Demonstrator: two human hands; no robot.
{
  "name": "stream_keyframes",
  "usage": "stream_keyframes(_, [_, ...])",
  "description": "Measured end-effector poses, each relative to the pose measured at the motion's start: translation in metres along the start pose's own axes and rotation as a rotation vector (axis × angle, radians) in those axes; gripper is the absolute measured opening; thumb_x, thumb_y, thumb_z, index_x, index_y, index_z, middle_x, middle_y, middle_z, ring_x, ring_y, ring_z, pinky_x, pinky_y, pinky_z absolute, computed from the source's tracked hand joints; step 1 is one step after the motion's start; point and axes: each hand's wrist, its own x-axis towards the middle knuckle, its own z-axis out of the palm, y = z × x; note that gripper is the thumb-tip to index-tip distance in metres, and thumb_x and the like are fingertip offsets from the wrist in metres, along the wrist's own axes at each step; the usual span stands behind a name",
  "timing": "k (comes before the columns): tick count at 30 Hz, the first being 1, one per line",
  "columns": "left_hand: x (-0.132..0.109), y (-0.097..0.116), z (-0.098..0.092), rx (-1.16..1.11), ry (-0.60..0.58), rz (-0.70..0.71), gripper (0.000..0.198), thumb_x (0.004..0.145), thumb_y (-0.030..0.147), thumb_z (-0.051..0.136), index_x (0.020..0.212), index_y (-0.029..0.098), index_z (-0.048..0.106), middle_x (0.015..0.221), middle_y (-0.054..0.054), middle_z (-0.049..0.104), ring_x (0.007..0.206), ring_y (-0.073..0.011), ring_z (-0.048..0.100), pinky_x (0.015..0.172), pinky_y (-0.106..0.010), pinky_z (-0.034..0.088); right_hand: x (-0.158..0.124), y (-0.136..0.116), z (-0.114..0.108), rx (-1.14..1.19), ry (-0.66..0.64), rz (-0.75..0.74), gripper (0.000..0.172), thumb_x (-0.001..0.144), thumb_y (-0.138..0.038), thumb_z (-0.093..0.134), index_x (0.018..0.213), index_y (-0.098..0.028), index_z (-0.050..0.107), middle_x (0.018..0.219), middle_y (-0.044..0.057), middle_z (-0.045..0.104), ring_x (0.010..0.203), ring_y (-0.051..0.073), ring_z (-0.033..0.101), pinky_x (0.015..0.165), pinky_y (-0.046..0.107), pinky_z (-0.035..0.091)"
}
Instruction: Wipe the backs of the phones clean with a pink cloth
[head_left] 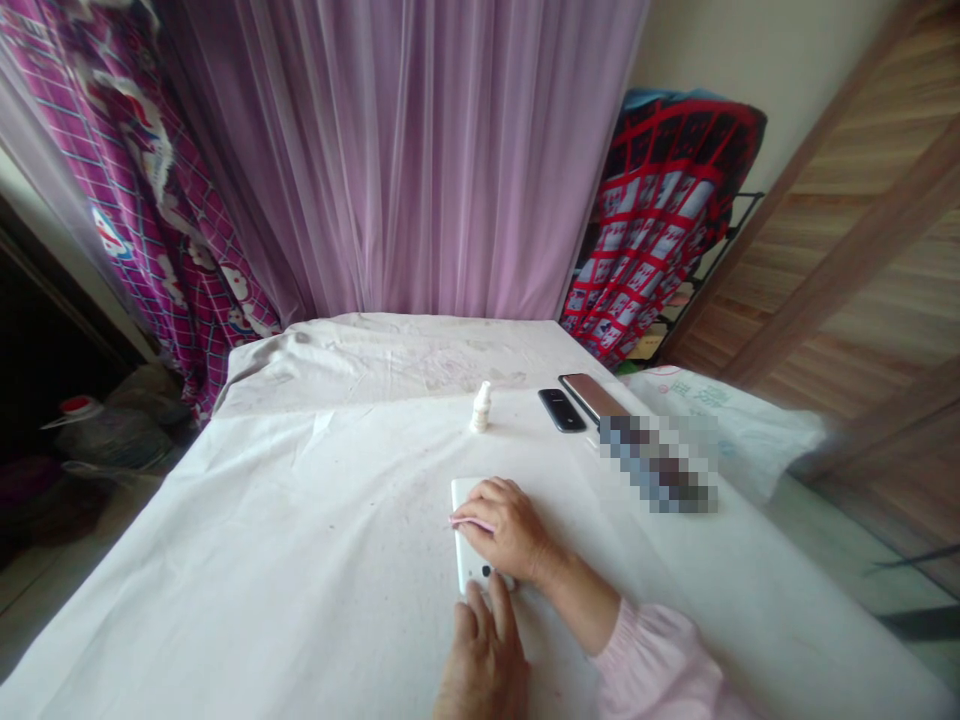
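A white phone (462, 560) lies back side up on the white cloth of the table, its camera lens at the near end. My right hand (510, 522) is closed on a pink cloth (472, 521), which shows as a thin folded edge pressed across the phone's back. Much of the phone's right side is hidden under this hand. At the near end, the fingertips of my left hand (486, 650) hold the phone beside the lens; the thumb is out of sight. A small white pump bottle (481, 408) stands upright beyond the phone.
A dark phone (562, 410) and a larger brownish phone (590, 393) lie at the right, beside a pixelated patch. A plastic bag (720, 420) hangs over the table's right edge. Purple curtains (420, 160) rise behind; a red-capped jug (105, 435) stands at the left.
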Motion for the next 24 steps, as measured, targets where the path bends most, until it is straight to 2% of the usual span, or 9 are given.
stream_keyframes(7, [0.005,-0.002,-0.009,0.013,-0.007,0.005,0.056,0.078,0.056,0.061,0.116,0.016,0.067,0.118,-0.016,0.058,0.1,-0.0305,0.056,0.075,-0.04,0.044,0.01,0.006,0.006,-0.004,0.039,0.062,0.01,0.08,-0.017,0.069,0.08,-0.026,0.073,0.08,0.001,0.065,0.081,0.016,0.055,0.078,0.028,0.04])
stream_keyframes(16, [0.009,-0.007,-0.016,0.013,0.021,0.023,0.058,0.078,0.06,0.061,0.112,0.015,0.069,0.115,-0.016,0.061,0.097,-0.0303,0.059,0.072,-0.039,0.045,0.026,0.015,0.014,-0.085,0.045,0.251,0.012,0.086,-0.023,0.063,0.084,-0.027,0.074,0.084,0.002,0.066,0.084,0.017,0.056,0.079,0.029,0.04])
stream_keyframes(24, [0.01,-0.011,-0.019,-0.023,-0.003,0.044,0.052,0.083,0.051,0.058,0.114,0.011,0.067,0.116,-0.016,0.061,0.097,-0.0294,0.06,0.071,-0.036,0.045,0.027,0.02,0.015,-0.079,0.053,0.303,0.011,0.085,-0.023,0.064,0.087,-0.026,0.074,0.085,0.002,0.067,0.084,0.017,0.058,0.078,0.028,0.04])
